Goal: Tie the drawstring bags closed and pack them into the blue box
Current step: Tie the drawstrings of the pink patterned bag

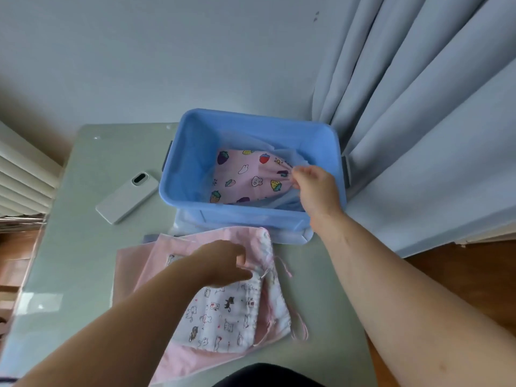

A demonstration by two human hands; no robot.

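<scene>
The blue box point(184, 174) stands at the back of the table. Inside it lies a pink fruit-print drawstring bag point(245, 178) on light blue cloth. My right hand point(315, 188) reaches into the box and pinches the gathered neck of that bag. In front of the box lies a pile of pink bags; on top is a white cat-print bag point(223, 317) with pink drawstrings trailing to the right. My left hand point(223, 263) rests on this pile, fingers curled on the top edge of the cat-print bag.
A phone in a pale case point(128, 196) lies left of the box. A light blue cloth point(290, 236) pokes out under the box's front. Grey curtains point(418, 121) hang close on the right. The table edge runs near the wooden floor on both sides.
</scene>
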